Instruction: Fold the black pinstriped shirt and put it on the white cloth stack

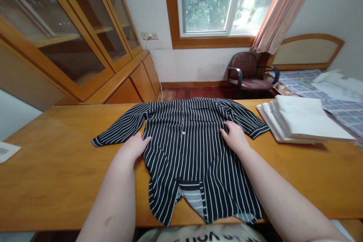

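A black shirt with thin white stripes (pixel 190 151) lies spread flat, front up, on the wooden table (pixel 56 166), sleeves out to both sides and hem at the near edge. My left hand (pixel 133 147) rests flat on the shirt's left side just below the left sleeve, fingers stretched out. My right hand (pixel 234 136) lies flat on the shirt's right chest area near the right sleeve, fingers apart. Neither hand grips the cloth.
A stack of folded white cloths (pixel 300 121) sits on the table's right part. A small white object (pixel 7 151) lies at the left edge. Beyond the table are a wooden cabinet (pixel 70 45), a dark chair (pixel 246 72) under the window and a bed (pixel 326 87).
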Demonstrator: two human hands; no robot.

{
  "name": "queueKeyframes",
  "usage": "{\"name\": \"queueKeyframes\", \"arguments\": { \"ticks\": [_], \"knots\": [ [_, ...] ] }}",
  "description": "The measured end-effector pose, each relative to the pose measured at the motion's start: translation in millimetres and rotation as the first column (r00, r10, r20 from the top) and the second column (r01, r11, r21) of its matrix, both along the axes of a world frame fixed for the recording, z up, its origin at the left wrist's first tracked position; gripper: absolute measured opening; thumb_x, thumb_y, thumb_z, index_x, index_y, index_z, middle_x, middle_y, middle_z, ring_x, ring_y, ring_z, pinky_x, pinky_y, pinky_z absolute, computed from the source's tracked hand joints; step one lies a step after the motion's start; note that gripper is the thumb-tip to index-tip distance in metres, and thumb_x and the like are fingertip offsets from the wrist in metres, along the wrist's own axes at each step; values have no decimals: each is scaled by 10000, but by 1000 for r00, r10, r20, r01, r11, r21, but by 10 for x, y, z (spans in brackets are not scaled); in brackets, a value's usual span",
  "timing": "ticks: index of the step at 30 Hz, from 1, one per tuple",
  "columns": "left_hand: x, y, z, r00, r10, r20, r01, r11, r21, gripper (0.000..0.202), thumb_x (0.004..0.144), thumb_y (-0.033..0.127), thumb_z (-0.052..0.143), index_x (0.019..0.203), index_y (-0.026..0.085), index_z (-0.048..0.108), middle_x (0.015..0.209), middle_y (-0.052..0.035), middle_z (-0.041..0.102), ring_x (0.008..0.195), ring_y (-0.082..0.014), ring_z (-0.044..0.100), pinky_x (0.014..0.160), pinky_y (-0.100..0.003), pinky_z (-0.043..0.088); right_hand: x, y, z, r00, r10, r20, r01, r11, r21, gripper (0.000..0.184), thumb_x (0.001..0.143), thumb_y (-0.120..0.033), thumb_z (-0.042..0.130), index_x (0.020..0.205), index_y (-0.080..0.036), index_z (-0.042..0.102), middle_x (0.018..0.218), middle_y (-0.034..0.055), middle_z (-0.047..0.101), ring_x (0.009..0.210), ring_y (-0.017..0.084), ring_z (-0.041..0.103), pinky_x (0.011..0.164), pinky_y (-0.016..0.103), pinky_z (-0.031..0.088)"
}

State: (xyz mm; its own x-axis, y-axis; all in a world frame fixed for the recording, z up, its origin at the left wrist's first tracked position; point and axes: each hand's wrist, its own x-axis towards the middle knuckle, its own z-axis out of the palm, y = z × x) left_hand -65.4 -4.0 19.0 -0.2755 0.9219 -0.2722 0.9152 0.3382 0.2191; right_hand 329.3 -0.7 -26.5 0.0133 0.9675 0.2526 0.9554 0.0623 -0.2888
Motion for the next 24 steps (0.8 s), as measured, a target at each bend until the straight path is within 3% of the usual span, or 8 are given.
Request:
{"name": "queueKeyframes", "arguments": {
  "ticks": [4, 6, 9, 11, 14, 18, 21, 24],
  "knots": [
    [-71, -126, -45, 986, -81, 146, 74, 996, 54, 497, 840, 328, 468, 1290, 117, 490, 1265, -152, 579, 1149, -260, 556, 964, -336, 415, 74, -37, 221, 995, -92, 49, 96, 992, -77, 348, 874, -386, 449, 1063, -151, 624, 1065, 125, 644, 997, 254, 583, 901, 360, 421],
    [-101, -185, -100, 978, -6, 207, -8, 998, 65, 549, 832, 315, 489, 1327, 82, 436, 1276, -173, 563, 1149, -263, 555, 976, -343, 404, 187, -69, 304, 983, -149, 108, 170, 960, -220, 364, 860, -426, 470, 1021, -142, 632, 999, 147, 657, 930, 274, 610, 819, 375, 443],
    [-125, -303, -160, 925, 137, 354, -164, 985, 47, 633, 795, 337, 562, 1328, 33, 406, 1196, -193, 606, 1104, -284, 578, 970, -378, 408, 386, -160, 345, 967, -163, 194, 235, 861, -450, 377, 831, -460, 506, 905, -121, 653, 866, 171, 673, 842, 299, 637, 718, 377, 447],
    [-107, -399, -172, 811, 178, 558, -219, 976, 7, 564, 779, 335, 591, 1260, 64, 476, 1087, -161, 660, 1026, -267, 618, 920, -370, 448, 475, -259, 338, 968, -130, 215, 229, 811, -539, 367, 823, -471, 514, 812, -133, 659, 795, 166, 675, 806, 298, 645, 685, 364, 437],
    [-36, -527, -147, 504, 208, 838, -247, 965, -91, 332, 767, 305, 615, 1048, 129, 597, 978, -110, 692, 891, -216, 659, 794, -306, 509, 498, -455, 317, 977, -133, 166, 206, 780, -591, 356, 809, -494, 525, 748, -165, 646, 750, 136, 674, 764, 276, 647, 637, 334, 419],
    [52, -626, -80, 209, 187, 960, -296, 948, -120, 266, 728, 228, 662, 981, 171, 603, 975, -62, 685, 845, -162, 654, 741, -239, 512, 420, -719, 255, 984, -176, 23, 155, 789, -595, 294, 753, -476, 594, 738, -183, 610, 740, 91, 672, 712, 233, 635, 602, 296, 400],
    [94, -695, -51, 83, 155, 984, -239, 962, -132, 407, 758, 273, 659, 1142, 228, 532, 1016, -39, 674, 834, -145, 653, 728, -240, 512, 364, -865, 198, 987, -141, -78, 75, 833, -548, 223, 734, -407, 613, 683, -196, 558, 696, 57, 653, 645, 193, 604, 577, 271, 380],
    [120, -788, -51, 99, 200, 975, -205, 963, -177, 614, 792, 346, 638, 1337, 313, 359, 1120, -50, 650, 890, -170, 658, 736, -274, 520, 325, -962, 176, 968, -133, -215, 21, 890, -455, 198, 793, -373, 520, 680, -211, 510, 653, 27, 624, 613, 171, 579, 569, 259, 378]
  ]
}}
